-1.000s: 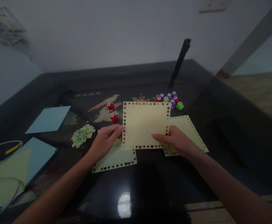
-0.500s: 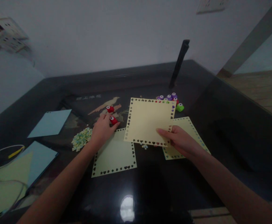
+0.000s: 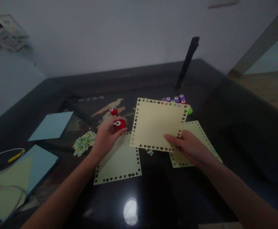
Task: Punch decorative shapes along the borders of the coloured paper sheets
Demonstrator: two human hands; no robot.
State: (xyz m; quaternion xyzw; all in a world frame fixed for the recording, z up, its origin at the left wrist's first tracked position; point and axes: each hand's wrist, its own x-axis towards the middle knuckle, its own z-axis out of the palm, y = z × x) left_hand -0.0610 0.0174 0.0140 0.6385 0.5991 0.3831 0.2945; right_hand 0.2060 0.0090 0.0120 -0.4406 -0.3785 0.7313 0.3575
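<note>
My left hand [image 3: 106, 135] is closed around a small red craft punch [image 3: 121, 124] with a white round top, its thumb below and fingers above. A second red craft punch [image 3: 114, 111] rests on the table just beyond. My right hand [image 3: 188, 144] pinches the lower right part of a pale yellow paper square [image 3: 159, 122], thumb on top, holding it above the table. Heart, star and other cut-outs run along its edges. Beneath my left hand lies another bordered paper sheet [image 3: 118, 160]. More bordered paper [image 3: 202, 136] lies under my right hand, partly covered.
Several purple, red and green craft punches [image 3: 176, 99] cluster behind the held sheet. Paper confetti [image 3: 84, 143] is heaped at left, near blue sheets [image 3: 51, 125]. A white cable [image 3: 5, 149] crosses papers at far left. A black upright post [image 3: 188, 62] stands at the back.
My left hand has closed on the nearer red punch and lifted it slightly, turning it. The yellow square in my right hand has shifted a little right, covering more of the green punch.
</note>
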